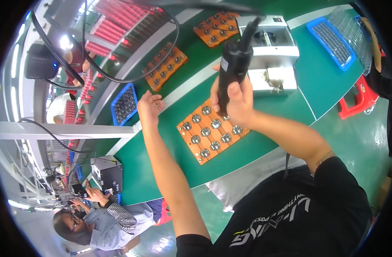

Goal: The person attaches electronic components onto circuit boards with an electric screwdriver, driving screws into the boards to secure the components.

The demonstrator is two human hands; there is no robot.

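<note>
Over an orange tray (210,138) of round metal parts on a green workbench (157,147), a black power driver (230,68) stands slightly tilted, gripped in a worker's right hand (239,98); whether its tip touches a part cannot be told. The left hand (150,106), released and loosely curled, hovers near a blue tray (114,113) of small dark pieces. Beyond the driver sits a white machine (276,53). Two more orange trays lie farther back. At lower left, a co-worker (114,229) in a striped top reaches toward a dark box (111,176).
</note>
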